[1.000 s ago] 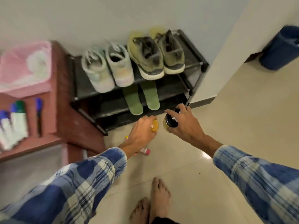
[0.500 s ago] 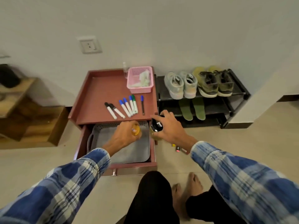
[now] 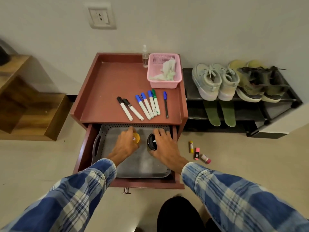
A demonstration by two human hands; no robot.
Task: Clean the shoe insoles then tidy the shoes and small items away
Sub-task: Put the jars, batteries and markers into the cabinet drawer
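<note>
Over the open drawer (image 3: 173,131) and its grey tray (image 3: 143,166), the left hand (image 3: 124,144) grips a yellow jar (image 3: 136,138), and the right hand (image 3: 164,146) grips what seems a black-lidded jar (image 3: 151,142).

Two green insoles (image 3: 212,113) lie flat at right, below pale sneakers (image 3: 209,81) and olive sneakers (image 3: 250,86); a yellow jar (image 3: 137,138) and a black-lidded jar (image 3: 151,142) sit at centre.

Narrow between left hand's (image 3: 124,145) small orange jar (image 3: 136,138) and right hand's (image 3: 164,146) black-lidded jar (image 3: 151,142). Bare wristward of both grips on the grey perforated plastic tray (image 3: 138,166). Blocked just beyond by the red-brown cabinet top's front edge (image 3: 130,122); rightward by the drawer's side wall (image 3: 174,136).
</note>
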